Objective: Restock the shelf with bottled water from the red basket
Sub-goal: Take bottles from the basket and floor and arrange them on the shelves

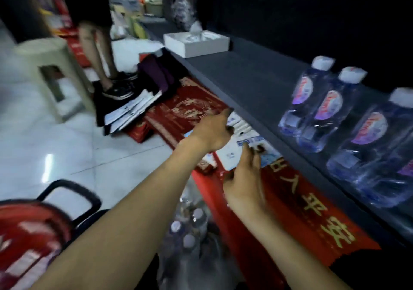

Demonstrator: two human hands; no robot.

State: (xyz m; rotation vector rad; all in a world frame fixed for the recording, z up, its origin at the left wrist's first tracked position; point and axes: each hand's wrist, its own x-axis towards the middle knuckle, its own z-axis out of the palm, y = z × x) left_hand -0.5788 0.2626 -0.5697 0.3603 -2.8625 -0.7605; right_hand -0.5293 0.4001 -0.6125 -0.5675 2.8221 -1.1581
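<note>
Left hand [212,131] and right hand [244,178]: fingers relaxed, empty, below shelf [245,77] edge. Bottles [324,108] on shelf, apart. Basket [29,234] contents unclear.

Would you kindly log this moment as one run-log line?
left hand: open, empty; right hand: open, empty; water bottles: standing on grey shelf; red basket: beside left forearm

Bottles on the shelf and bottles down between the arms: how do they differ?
The shelf bottles stand in a row on the grey shelf; the lower bottles huddle low down, off the shelf. The shelf bottles show purple-and-red labels from the side; the lower bottles, seen from above, show mostly caps. Both are clear with pale caps.
</note>
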